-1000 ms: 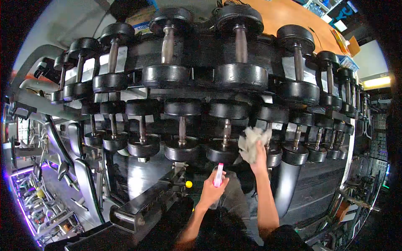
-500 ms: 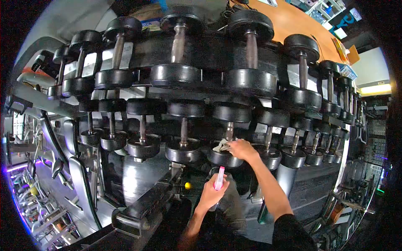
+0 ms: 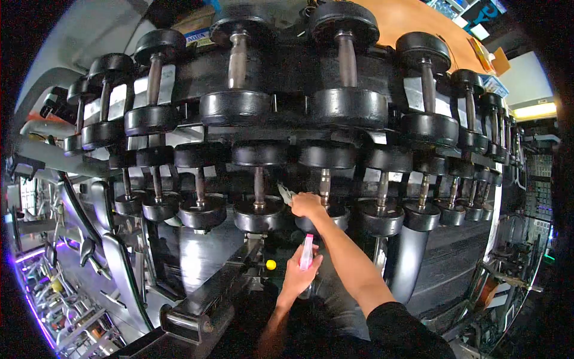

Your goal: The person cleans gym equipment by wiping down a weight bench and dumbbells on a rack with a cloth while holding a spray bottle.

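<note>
My left hand (image 3: 299,276) is closed round a spray bottle (image 3: 307,252) with a pink and white head; the bottle's lower part is mostly hidden by the hand. My right hand (image 3: 307,205) grips a crumpled pale cloth (image 3: 285,193), which sticks out past its fingers to the left. That hand is over the near end of a black dumbbell (image 3: 326,157) with a metal handle, on the lower row. The cloth is close to the near head of the neighbouring dumbbell (image 3: 259,218) on the left. Whether it touches is unclear.
An upper row of larger dumbbells (image 3: 350,107) stands behind on the rack. A padded bench (image 3: 124,278) and a black metal frame (image 3: 185,326) are at the left. A small yellow ball-like object (image 3: 271,264) is left of the bottle. A wooden table (image 3: 412,24) lies beyond.
My right hand has moved left with the cloth, from the near head of one lower dumbbell towards the neighbouring one. The spray bottle has shifted slightly left with my left hand.
</note>
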`<state>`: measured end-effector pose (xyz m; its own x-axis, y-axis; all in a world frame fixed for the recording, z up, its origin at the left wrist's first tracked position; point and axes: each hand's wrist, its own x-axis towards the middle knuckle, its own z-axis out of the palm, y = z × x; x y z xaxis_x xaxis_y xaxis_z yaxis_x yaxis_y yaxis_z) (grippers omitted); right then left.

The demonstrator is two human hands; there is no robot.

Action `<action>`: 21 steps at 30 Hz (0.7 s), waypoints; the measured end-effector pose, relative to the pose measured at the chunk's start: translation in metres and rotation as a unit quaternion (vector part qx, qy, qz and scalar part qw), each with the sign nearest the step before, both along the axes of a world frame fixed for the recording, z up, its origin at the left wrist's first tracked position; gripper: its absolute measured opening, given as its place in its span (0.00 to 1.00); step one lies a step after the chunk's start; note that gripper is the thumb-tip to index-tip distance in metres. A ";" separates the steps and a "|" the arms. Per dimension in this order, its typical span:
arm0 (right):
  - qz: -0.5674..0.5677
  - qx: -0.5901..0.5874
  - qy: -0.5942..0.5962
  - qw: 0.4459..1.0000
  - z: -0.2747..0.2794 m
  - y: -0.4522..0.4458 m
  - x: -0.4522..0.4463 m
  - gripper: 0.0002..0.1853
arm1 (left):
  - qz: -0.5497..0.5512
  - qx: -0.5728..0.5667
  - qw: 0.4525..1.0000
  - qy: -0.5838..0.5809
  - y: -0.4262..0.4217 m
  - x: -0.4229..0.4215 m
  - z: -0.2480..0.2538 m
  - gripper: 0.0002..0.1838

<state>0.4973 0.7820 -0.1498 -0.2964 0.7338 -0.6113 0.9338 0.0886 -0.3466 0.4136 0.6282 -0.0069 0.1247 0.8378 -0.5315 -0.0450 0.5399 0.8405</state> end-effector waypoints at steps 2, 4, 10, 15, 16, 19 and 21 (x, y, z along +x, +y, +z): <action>0.022 -0.073 -0.016 0.997 0.009 0.008 0.002 0.17 | 0.005 -0.026 1.000 -0.002 0.001 0.000 0.004 0.15; 0.027 -0.016 -0.011 0.999 0.028 0.002 0.013 0.14 | 0.015 -0.047 0.999 -0.007 0.005 0.001 0.007 0.15; 0.087 -0.099 0.043 0.990 0.092 0.009 0.088 0.17 | 0.021 -0.052 0.998 -0.034 0.008 -0.004 0.011 0.15; 0.071 -0.146 -0.226 0.961 0.102 0.029 0.127 0.23 | 0.043 -0.033 0.998 -0.034 0.005 -0.004 0.002 0.14; 0.030 -0.133 -0.185 0.973 0.069 0.027 0.139 0.24 | 0.044 -0.036 0.998 -0.037 0.007 -0.003 0.002 0.15; -0.009 -0.113 -0.043 0.993 0.016 0.007 0.134 0.22 | 0.030 -0.055 0.997 -0.044 0.013 -0.003 0.007 0.15; -0.058 -0.066 -0.033 0.996 -0.009 -0.012 0.131 0.19 | 0.027 -0.057 0.997 -0.040 0.012 0.001 0.004 0.14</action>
<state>0.6281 0.7700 -0.1585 -0.1704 0.6733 -0.7195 0.9564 -0.0629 -0.2854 0.4146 0.6403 -0.0030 0.1281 0.7791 -0.6136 -0.1411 0.6267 0.7663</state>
